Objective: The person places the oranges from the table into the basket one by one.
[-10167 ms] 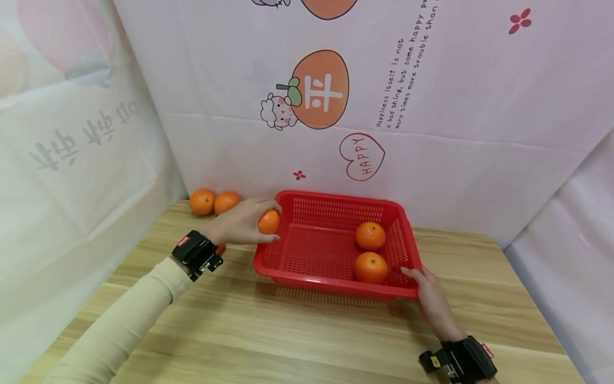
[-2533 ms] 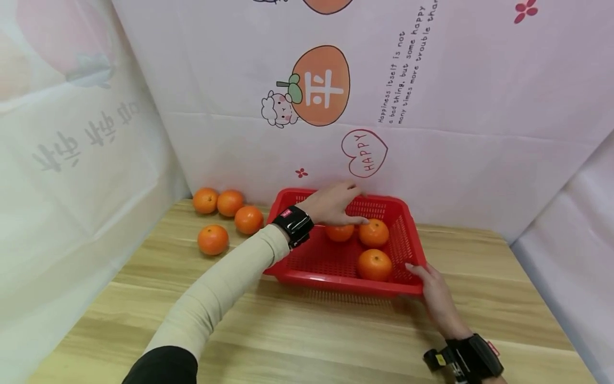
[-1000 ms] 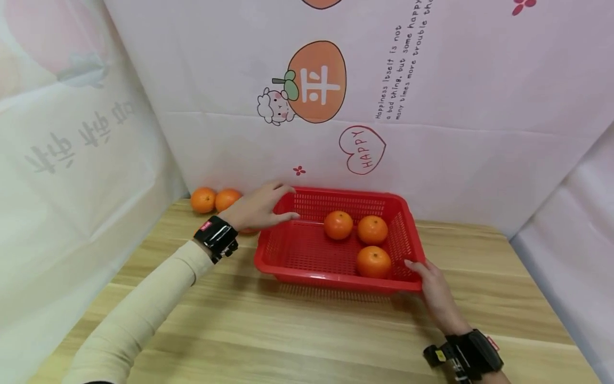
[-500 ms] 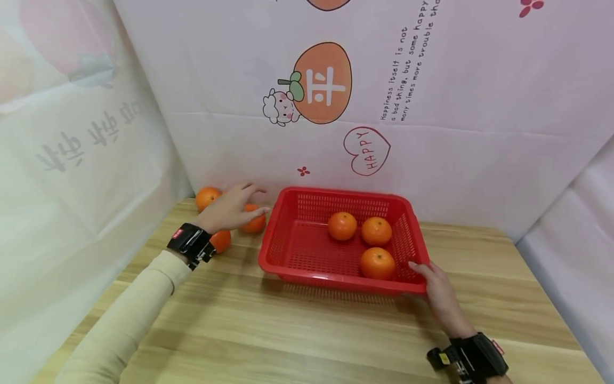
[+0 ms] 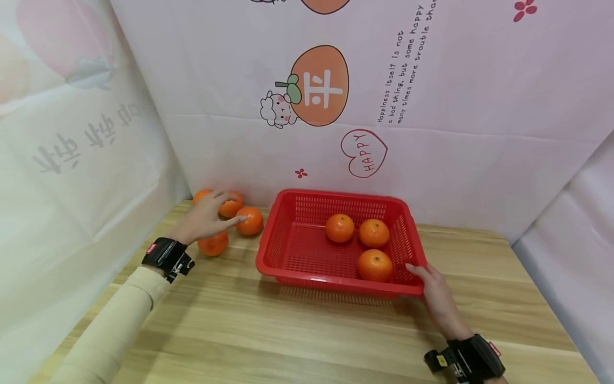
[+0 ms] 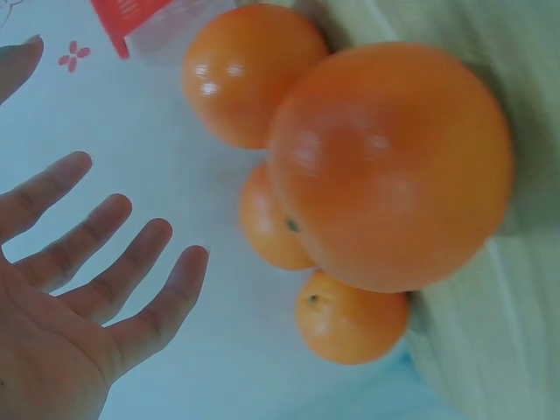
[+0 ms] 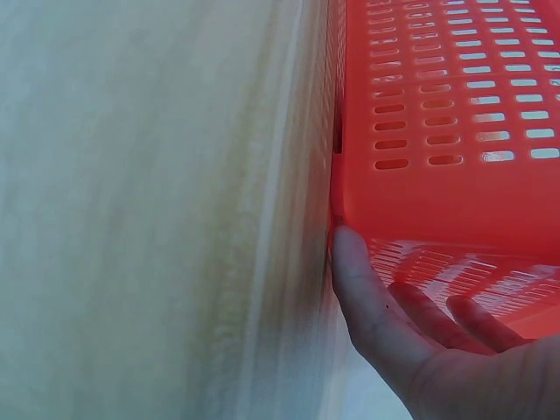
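Note:
My left hand (image 5: 203, 217) is over a group of oranges at the table's back left, fingers spread and holding nothing. In the left wrist view, a gap separates those fingers from the large near orange (image 6: 394, 166). Around the hand lie a front orange (image 5: 213, 244), a right one near the thumb tip and partly covered ones behind. My right hand (image 5: 440, 298) grips the near right corner of a red plastic basket (image 5: 316, 278), thumb over the rim and other fingers beneath it. Three oranges sit in the basket's right half, one of them an orange (image 5: 375, 265) at the front.
A wooden table (image 5: 268, 341) carries everything. White printed sheets (image 5: 216, 80) rise behind it and on both sides. The basket's back rim stands close to the back sheet.
Ten seconds ago the left hand held an orange at the basket's left rim; a third orange is now inside. That hand has since moved left, over the table's oranges. The right hand keeps its grip.

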The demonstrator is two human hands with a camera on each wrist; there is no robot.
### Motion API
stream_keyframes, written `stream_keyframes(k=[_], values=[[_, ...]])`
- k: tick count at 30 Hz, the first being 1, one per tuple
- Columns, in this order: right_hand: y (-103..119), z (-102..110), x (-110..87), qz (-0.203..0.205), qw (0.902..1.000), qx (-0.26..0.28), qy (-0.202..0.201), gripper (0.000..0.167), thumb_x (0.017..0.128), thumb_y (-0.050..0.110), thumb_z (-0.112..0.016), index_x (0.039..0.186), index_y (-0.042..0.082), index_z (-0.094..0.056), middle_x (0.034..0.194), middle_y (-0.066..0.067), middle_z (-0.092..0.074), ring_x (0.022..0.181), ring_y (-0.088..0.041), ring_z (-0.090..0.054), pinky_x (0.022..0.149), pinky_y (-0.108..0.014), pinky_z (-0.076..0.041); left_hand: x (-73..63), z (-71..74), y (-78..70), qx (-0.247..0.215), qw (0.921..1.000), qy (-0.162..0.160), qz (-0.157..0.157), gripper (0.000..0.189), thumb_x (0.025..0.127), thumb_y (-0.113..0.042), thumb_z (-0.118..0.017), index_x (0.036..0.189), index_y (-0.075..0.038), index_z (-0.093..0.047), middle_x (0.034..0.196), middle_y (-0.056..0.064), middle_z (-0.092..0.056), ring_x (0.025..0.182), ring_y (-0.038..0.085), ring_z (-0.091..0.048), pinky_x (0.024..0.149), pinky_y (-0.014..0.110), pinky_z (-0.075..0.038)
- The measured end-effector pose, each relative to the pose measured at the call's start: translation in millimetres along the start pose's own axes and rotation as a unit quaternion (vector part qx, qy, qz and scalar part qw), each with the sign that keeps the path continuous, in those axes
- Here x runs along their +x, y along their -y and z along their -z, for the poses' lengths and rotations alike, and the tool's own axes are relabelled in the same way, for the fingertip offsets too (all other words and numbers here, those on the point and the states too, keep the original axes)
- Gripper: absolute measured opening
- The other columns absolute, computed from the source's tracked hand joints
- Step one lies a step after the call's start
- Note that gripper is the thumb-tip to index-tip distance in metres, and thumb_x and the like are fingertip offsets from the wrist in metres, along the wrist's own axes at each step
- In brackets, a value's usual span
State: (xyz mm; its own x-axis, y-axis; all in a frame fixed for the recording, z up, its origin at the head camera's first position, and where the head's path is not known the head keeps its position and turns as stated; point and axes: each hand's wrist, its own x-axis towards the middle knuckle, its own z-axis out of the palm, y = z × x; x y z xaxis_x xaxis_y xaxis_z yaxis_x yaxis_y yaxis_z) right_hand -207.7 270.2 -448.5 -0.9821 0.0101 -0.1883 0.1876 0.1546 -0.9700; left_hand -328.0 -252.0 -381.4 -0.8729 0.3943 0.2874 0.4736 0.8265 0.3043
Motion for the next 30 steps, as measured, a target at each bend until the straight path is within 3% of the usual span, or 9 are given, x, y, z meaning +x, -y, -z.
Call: stream_keyframes(k=[3,9,17,24,30], values=[[1,0,0.4,-0.004,1.0,-0.002,0.0,0.059,0.113,0.03,-0.041,0.166,0.007,-0.028,0.138,0.002,-0.06,0.102,-0.002,-0.069,0.086,-0.019,-0.058,-5.2,-4.1,7.2,-0.003,0.9999,-0.014,-0.007,0.05,0.094,-0.041,-0.078,0.128,-0.007,-0.068,0.133,0.016,-0.067,0.119,0.035,-0.06,0.101,0.052,-0.051],[2,-1,0.5,-0.006,1.0,0.002,0.0,0.059,0.113,0.03,-0.04,0.166,0.007,-0.028,0.142,-0.003,-0.058,0.102,-0.003,-0.069,0.086,-0.019,-0.059,-16.4,-8.5,20.1,-0.008,0.9997,-0.015,0.019,0.051,0.091,-0.043,-0.082,0.124,-0.007,-0.07,0.127,0.019,-0.062,0.114,0.035,-0.055,0.098,0.054,-0.049],[3,-1,-0.5,-0.009,0.9999,0.006,-0.003,0.059,0.112,0.029,-0.041,0.166,0.007,-0.028,0.141,-0.003,-0.059,0.102,-0.003,-0.069,0.086,-0.02,-0.059,-30.7,-20.4,41.3,-0.013,0.9989,0.011,0.043,0.054,0.089,-0.036,-0.083,0.126,0.001,-0.069,0.132,0.024,-0.064,0.124,0.044,-0.06,0.106,0.06,-0.049],[1,-2,-0.1,-0.008,1.0,0.0,-0.001,0.06,0.113,0.029,-0.041,0.166,0.007,-0.027,0.148,-0.009,-0.054,0.104,-0.002,-0.069,0.087,-0.019,-0.058,-38.9,-32.6,53.9,-0.03,0.9953,0.031,0.087,0.062,0.086,-0.044,-0.084,0.126,0.0,-0.069,0.134,0.023,-0.062,0.124,0.044,-0.06,0.104,0.059,-0.05],[1,-2,0.6,-0.003,1.0,0.004,-0.002,0.06,0.113,0.029,-0.042,0.166,0.006,-0.027,0.135,0.004,-0.061,0.101,-0.003,-0.069,0.085,-0.02,-0.059,-39.6,-37.8,56.1,-0.034,0.9926,0.052,0.105,0.07,0.086,-0.049,-0.083,0.134,-0.001,-0.065,0.139,0.022,-0.06,0.13,0.044,-0.055,0.108,0.063,-0.047]])
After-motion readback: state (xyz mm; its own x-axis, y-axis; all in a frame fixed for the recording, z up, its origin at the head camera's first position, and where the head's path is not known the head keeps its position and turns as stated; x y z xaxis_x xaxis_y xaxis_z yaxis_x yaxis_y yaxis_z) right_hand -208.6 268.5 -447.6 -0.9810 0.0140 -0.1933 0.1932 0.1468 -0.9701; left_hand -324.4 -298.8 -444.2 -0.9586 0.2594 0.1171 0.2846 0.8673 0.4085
